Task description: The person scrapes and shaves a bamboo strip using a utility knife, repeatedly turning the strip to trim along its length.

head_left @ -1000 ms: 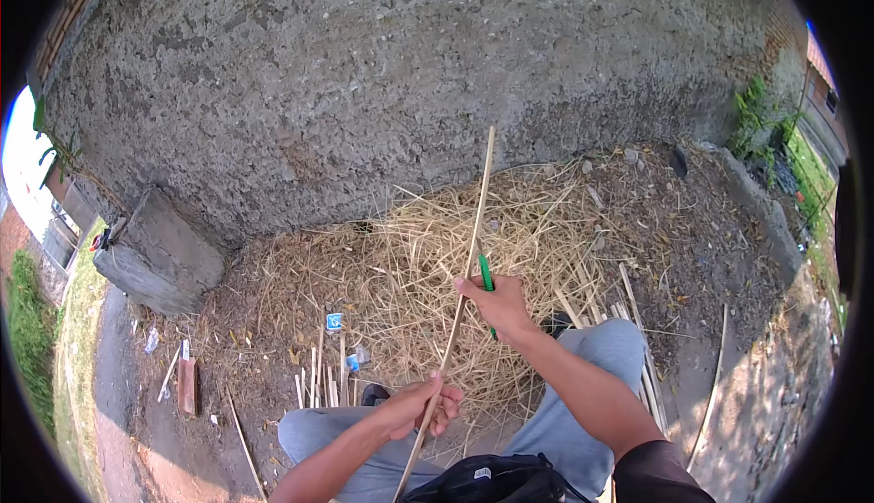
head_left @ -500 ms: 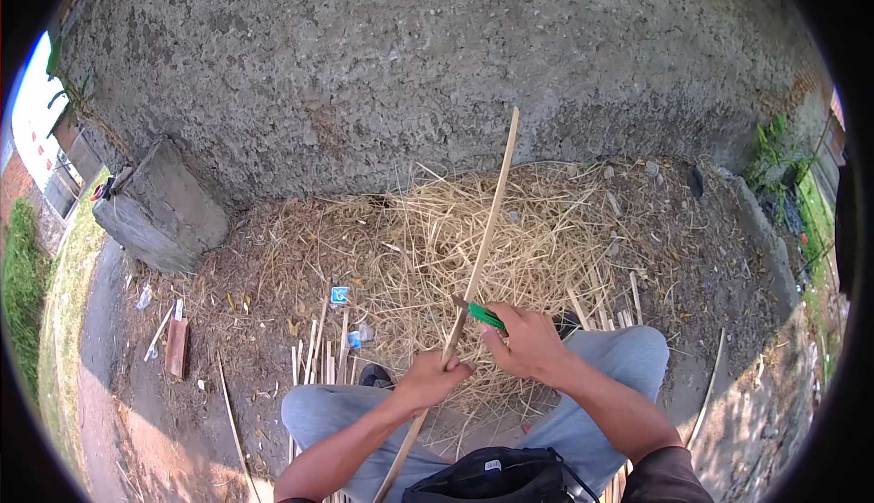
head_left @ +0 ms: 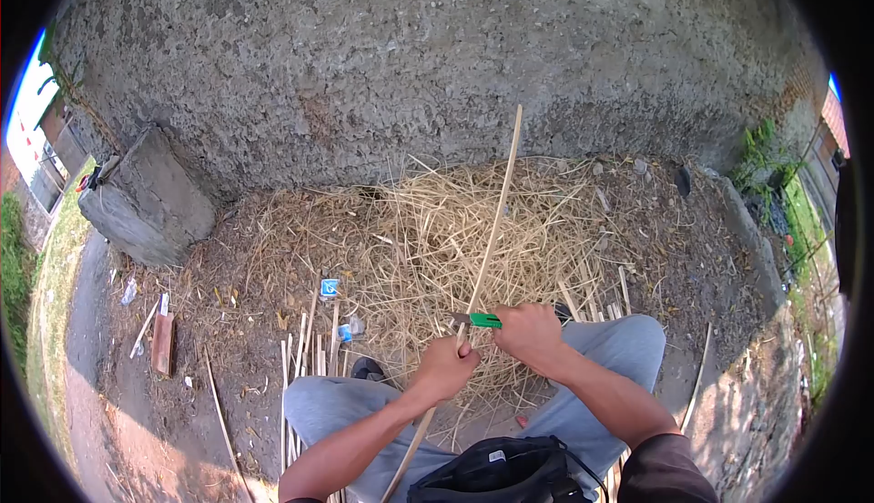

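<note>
A long, thin bamboo strip [head_left: 500,216] slants up from between my knees toward the wall. My left hand [head_left: 444,369] is closed around its lower part. My right hand [head_left: 530,333] grips a green-handled cutter [head_left: 485,320]. The cutter's dark blade points left and lies against or across the strip, just above my left hand. The strip's lower end runs down past my left leg.
A heap of pale shavings [head_left: 473,230] lies before a rough wall [head_left: 410,66]. Several loose strips [head_left: 314,348] lie beside my left knee. A concrete block [head_left: 155,198] stands at left, a brown-handled tool [head_left: 164,343] below it. A black bag [head_left: 496,471] sits at my waist.
Over the last second, the cutter turned from upright to pointing left and came down to the strip near my left hand. My left hand has closed around the strip.
</note>
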`<move>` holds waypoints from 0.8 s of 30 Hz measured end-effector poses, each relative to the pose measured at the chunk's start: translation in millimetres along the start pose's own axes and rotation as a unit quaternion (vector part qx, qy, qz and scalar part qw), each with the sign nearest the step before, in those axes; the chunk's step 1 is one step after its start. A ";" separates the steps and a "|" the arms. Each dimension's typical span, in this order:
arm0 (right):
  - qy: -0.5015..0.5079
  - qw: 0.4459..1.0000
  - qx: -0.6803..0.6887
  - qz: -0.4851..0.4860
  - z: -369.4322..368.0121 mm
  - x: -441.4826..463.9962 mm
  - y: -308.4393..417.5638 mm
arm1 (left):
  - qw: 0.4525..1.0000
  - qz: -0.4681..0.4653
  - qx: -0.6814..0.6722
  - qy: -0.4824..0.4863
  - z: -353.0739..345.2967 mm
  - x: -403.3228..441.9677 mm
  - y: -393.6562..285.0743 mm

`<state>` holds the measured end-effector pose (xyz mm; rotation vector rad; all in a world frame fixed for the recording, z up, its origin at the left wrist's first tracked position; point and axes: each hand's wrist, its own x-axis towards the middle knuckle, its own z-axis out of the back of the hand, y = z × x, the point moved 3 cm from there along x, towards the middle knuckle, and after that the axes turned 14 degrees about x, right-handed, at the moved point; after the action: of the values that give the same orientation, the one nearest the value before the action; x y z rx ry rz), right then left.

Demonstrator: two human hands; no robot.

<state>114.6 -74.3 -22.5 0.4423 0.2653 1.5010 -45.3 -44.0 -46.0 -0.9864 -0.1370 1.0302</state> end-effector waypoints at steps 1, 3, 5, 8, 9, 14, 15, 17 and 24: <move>0.003 1.000 -0.015 -0.011 -2.2 0.5 -2.6 | 1.000 -0.001 0.001 -0.008 -2.0 -0.6 0.8; -0.001 1.000 -0.028 -0.013 -8.5 0.9 -6.3 | 1.000 -0.005 0.002 -0.017 -6.2 -1.1 2.9; -0.006 0.999 -0.040 -0.014 -11.7 6.1 -13.7 | 0.999 -0.004 0.022 -0.034 -10.8 -2.7 6.3; -0.067 0.993 -0.057 -0.077 -6.9 21.4 -32.6 | 0.996 -0.026 0.071 -0.053 -19.2 -11.7 9.8; -0.066 0.993 -0.064 -0.071 -8.9 24.1 -35.5 | 0.996 -0.027 0.072 -0.052 -19.4 -11.8 12.1; -0.089 0.994 -0.029 -0.051 -21.5 30.5 -44.0 | 0.995 0.006 0.098 0.002 -7.6 -18.0 7.8; -0.095 0.994 -0.040 -0.044 -22.4 32.7 -44.2 | 0.995 0.005 0.100 0.004 -5.6 -19.7 7.4; -0.103 0.993 -0.048 -0.041 -25.7 36.2 -46.2 | 0.994 0.006 0.110 0.000 -1.6 -22.4 7.4; -0.114 0.992 -0.043 -0.022 -30.0 46.3 -49.3 | 0.990 -0.009 0.143 -0.013 1.8 -21.8 14.8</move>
<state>148.8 -25.4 -66.2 0.5299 0.0295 1.3987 -67.9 -57.4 -48.7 -0.7107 -0.0179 1.0141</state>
